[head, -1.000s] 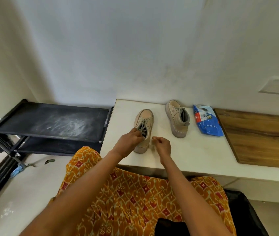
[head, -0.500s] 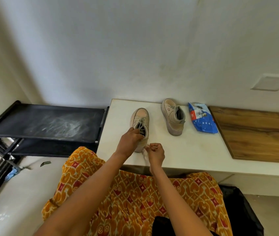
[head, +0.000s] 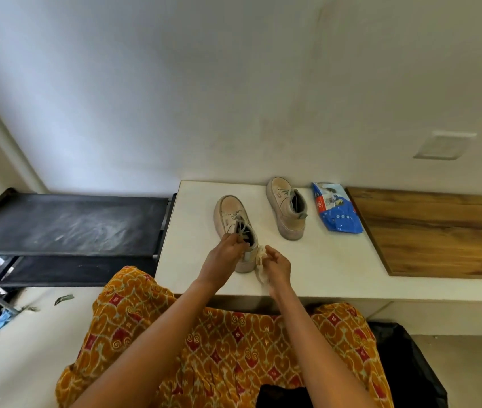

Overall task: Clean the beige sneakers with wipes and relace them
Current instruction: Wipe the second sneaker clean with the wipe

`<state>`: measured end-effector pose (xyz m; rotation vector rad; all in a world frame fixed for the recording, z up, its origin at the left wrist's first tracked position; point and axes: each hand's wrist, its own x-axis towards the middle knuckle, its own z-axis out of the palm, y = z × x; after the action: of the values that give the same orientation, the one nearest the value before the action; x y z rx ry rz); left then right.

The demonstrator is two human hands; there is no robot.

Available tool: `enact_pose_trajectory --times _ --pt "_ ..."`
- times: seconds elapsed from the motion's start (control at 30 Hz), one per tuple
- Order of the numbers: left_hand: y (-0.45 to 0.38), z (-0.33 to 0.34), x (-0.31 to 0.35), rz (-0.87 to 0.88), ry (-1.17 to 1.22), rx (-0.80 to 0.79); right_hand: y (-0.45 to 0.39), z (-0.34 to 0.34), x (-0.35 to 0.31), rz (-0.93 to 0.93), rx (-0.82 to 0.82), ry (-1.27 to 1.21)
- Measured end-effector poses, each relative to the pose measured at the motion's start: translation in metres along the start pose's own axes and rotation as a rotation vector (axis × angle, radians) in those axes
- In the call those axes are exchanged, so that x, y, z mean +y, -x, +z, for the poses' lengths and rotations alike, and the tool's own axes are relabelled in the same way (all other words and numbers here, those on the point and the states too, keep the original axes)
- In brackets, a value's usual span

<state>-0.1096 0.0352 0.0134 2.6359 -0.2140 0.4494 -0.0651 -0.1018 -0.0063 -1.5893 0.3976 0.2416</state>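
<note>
**Gripping the near sneaker at the ledge's front edge**

Gripping the near sneaker (head: 235, 222) at its collar: left hand (head: 225, 256), fingers curled over the rim of the opening, beside the grey-green laces. Pinching a crumpled whitish wipe (head: 260, 265) just right of that sneaker's heel: right hand (head: 276, 265), fingers bent round the wipe, which hangs down toward the front edge. Both hands close together, wipe touching or nearly touching the heel; cannot tell which.

Landmark: white ledge (head: 337, 266). Near sneaker upright on the ledge's left half, toe toward the wall, heel close to the front edge. Second sneaker (head: 285, 207) farther back and to the right, toe near the wall, well apart from the first, opening showing a dark inside with nothing visible in it. Blue wipes packet (head: 337, 212) lying flat right of the second sneaker, near it but apart; contents not visible. Bare white surface between the sneakers and in front of the packet, reaching the front edge.

Wooden board (head: 440, 234) covering the ledge's right end, its left edge just beside the packet. Black shelf rack (head: 66, 225) butting against the ledge's left edge, top tier dusty with pale smears. Orange patterned garment (head: 228, 343) below the ledge's front edge, forearms crossing over it. Dark bag-like thing (head: 410, 366) on the floor under the ledge's right part; inside not visible.
</note>
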Motion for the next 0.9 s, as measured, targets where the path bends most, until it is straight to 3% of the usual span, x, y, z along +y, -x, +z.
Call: enact_pose_trajectory --times 0.1,0.3,0.47,0.6,0.9 --pt "-0.003 0.003 0.002 0.004 -0.042 0.028 0.010 0.001 0.008 -0.104 0.080 0.169" --pt "-0.004 0.000 -0.001 0.074 -0.082 0.053 0.034 0.015 0.040 -0.151 0.093 0.176" --pt "-0.003 0.003 -0.002 0.060 -0.059 0.084 0.011 -0.004 0.021 -0.139 0.347 0.233" --pt "-0.002 0.003 -0.001 0.059 -0.042 0.107 -0.010 0.001 0.011 -0.134 0.246 0.411" --pt "0.003 0.012 0.001 0.025 -0.031 0.127 0.036 0.028 0.051 -0.240 0.198 0.390"
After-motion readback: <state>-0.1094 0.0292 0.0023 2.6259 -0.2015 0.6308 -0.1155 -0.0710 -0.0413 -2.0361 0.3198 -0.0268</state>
